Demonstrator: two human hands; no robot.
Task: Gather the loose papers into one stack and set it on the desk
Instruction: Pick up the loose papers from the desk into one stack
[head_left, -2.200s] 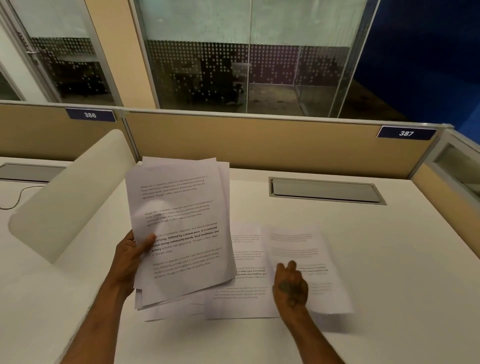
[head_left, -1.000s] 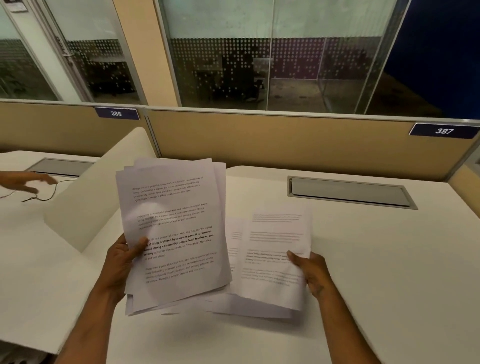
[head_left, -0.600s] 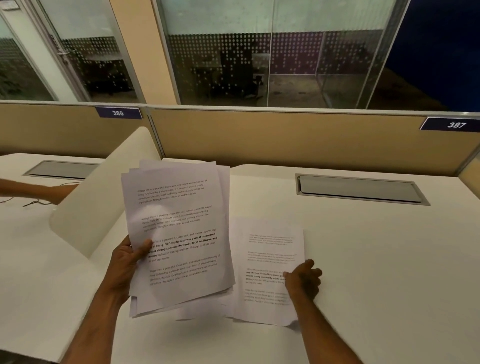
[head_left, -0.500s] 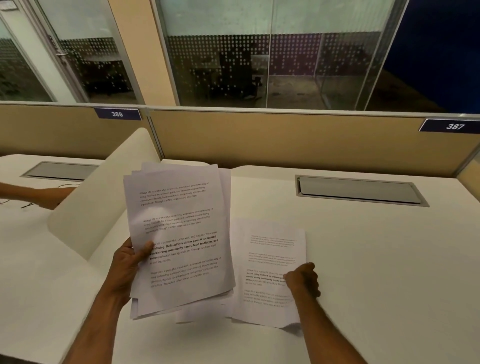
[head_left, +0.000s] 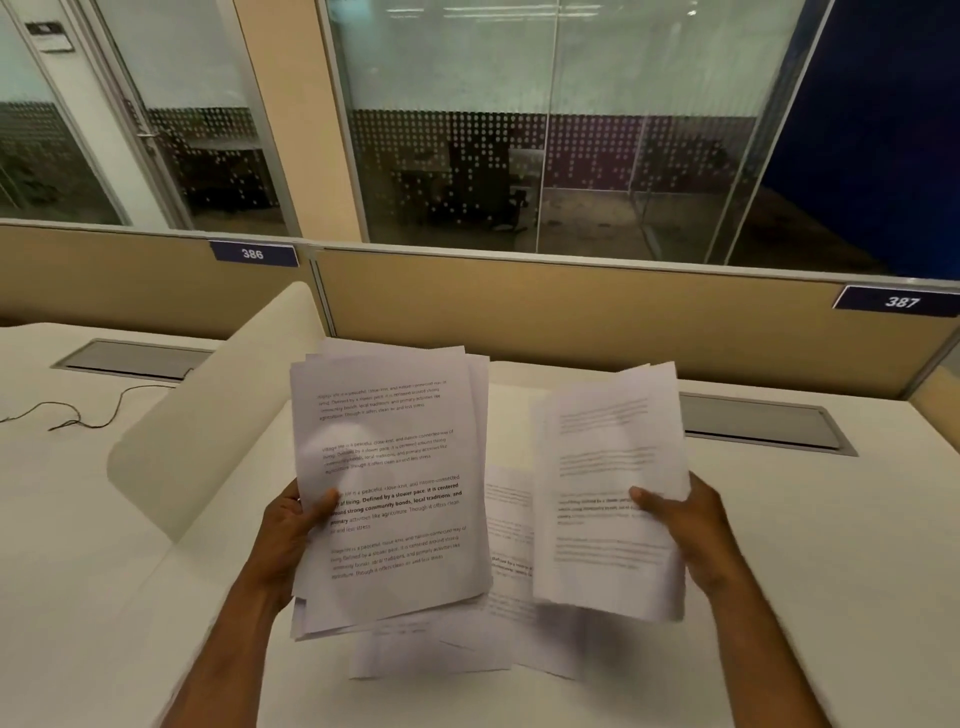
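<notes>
My left hand (head_left: 293, 540) grips a fanned stack of printed papers (head_left: 389, 483) by its left edge, held tilted above the white desk (head_left: 810, 545). My right hand (head_left: 685, 519) pinches the right edge of a lifted sheet (head_left: 602, 493), blurred, raised beside the stack. Loose sheets (head_left: 506, 540) still lie flat on the desk below and between the two held bundles, partly hidden by them.
A curved white divider (head_left: 218, 415) stands to the left of the stack. A tan partition (head_left: 597, 317) with labels 386 and 387 runs along the back. Grey cable hatches (head_left: 763, 421) sit in the desk, and a thin cable (head_left: 78, 415) lies on the neighbouring desk.
My right hand has picked a sheet up off the desk and raised it beside the stack. The left hand's stack stayed put. The other person's hand at far left is gone.
</notes>
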